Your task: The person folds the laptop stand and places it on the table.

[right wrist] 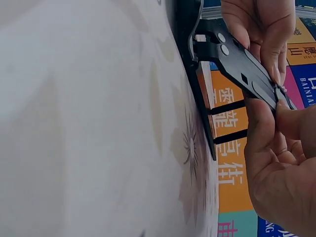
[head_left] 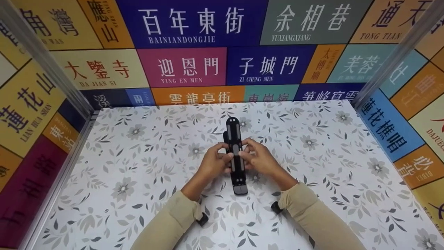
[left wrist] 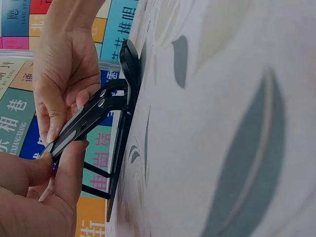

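Observation:
A black folding stand (head_left: 233, 133) stands near the middle of the table, its long upper plate with grey pads facing up. My left hand (head_left: 215, 159) pinches the plate's left edge between thumb and fingers. On the opposite edge, my right hand (head_left: 258, 158) pinches it the same way. Seen side-on in the left wrist view, the upper plate (left wrist: 81, 118) slants away from a flat base (left wrist: 118, 163) lying along the table. Thin black struts (right wrist: 229, 106) link the two parts in the right wrist view. Some fingertips are hidden beneath the plate.
The table (head_left: 156, 194) wears a white cloth printed with grey leaves and flowers. Behind it and at both sides rise walls of coloured sign panels (head_left: 182, 67), with metal posts (head_left: 395, 45) at the corners.

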Tool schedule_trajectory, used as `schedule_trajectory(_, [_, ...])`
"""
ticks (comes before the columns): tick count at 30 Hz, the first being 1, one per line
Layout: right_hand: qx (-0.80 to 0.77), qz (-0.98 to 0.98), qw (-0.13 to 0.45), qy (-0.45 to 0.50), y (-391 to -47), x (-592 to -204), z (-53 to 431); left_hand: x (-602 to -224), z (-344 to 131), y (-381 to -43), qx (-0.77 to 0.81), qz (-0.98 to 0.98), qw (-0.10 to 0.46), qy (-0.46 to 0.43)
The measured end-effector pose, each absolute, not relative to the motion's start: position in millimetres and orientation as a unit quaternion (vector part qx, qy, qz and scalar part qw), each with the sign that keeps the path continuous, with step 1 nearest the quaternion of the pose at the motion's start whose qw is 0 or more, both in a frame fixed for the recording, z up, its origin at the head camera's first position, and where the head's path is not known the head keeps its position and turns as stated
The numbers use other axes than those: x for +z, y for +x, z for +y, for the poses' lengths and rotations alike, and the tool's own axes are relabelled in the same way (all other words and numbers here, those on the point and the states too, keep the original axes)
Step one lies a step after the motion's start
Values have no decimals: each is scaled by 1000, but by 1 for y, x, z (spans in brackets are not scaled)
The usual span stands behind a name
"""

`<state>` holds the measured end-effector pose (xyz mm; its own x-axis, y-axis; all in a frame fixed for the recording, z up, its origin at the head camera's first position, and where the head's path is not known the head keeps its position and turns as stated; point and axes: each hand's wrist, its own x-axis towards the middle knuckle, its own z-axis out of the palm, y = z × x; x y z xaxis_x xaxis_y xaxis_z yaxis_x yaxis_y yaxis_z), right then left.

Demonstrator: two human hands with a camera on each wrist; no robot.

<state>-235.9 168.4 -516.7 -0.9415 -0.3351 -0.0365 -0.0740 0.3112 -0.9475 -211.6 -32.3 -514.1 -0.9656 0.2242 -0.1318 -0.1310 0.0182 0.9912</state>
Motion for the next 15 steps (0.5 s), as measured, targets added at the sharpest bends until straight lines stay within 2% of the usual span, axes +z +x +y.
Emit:
schedule_trajectory(6, [-562, 802, 161, -122, -242, -512, 176, -515, -28, -207, 689, 716, 116, 16])
schedule_trajectory(11, [-512, 841, 123, -126, -255, -502, 177, -521, -25, -197, 724, 674, 141, -22])
schedule_trajectory(15, [-536, 831, 106, -105, -269, -488, 173, -527, -22, -185, 758, 628, 171, -41])
